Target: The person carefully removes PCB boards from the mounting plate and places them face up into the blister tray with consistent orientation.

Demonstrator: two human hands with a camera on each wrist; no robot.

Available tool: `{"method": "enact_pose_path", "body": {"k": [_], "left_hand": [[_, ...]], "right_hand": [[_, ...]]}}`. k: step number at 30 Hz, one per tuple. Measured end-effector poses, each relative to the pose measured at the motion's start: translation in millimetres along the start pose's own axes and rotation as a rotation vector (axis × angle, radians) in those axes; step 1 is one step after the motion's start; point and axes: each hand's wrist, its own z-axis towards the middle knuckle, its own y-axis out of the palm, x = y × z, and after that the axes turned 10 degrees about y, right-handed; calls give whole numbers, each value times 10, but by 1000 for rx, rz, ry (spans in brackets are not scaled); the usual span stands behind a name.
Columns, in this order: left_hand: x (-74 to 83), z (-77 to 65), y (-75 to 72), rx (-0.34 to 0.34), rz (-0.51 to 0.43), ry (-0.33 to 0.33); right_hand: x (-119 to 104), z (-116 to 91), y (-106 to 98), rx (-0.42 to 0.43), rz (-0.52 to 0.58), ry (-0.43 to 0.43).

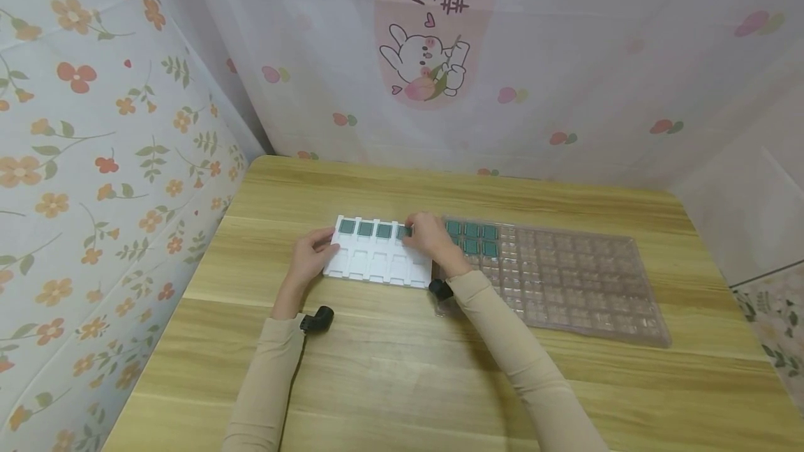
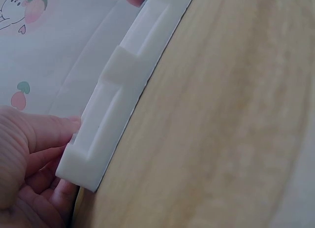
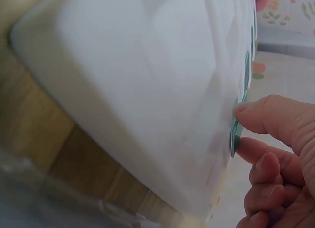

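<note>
A white plastic tray (image 1: 361,265) with rows of shallow square recesses lies on the table. My left hand (image 1: 308,254) grips its left edge, the thumb over the rim in the left wrist view. At the tray's far right corner, my right hand (image 1: 432,234) pinches a thin green square piece (image 3: 235,139) between thumb and index finger, at the end of the far row. Several like green squares (image 1: 365,229) sit in that row to the left. The near row of recesses holds none. How far the pinched piece sits in its recess cannot be told.
Right of the white tray lies a long clear plastic tray (image 1: 584,284) with many pockets. Several green squares (image 1: 471,229) fill pockets at its left end, partly behind the right hand. A patterned curtain (image 1: 534,54) hangs behind the wooden table (image 1: 377,382).
</note>
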Motion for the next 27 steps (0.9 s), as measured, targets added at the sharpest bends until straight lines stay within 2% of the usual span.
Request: {"method": "enact_pose_path", "body": {"k": [5, 11, 13, 20, 27], "left_hand": [[44, -8, -6, -2, -19, -15], [324, -86, -36, -20, -37, 14], [358, -97, -40, -24, -29, 21], [74, -29, -11, -17, -6, 11], [19, -18, 2, -5, -24, 12]], "right_hand": [[16, -21, -37, -11, 4, 3], [45, -64, -78, 6, -2, -5], [59, -77, -85, 13, 0, -8], [120, -120, -128, 8, 26, 3], [174, -163, -171, -2, 37, -1]]}}
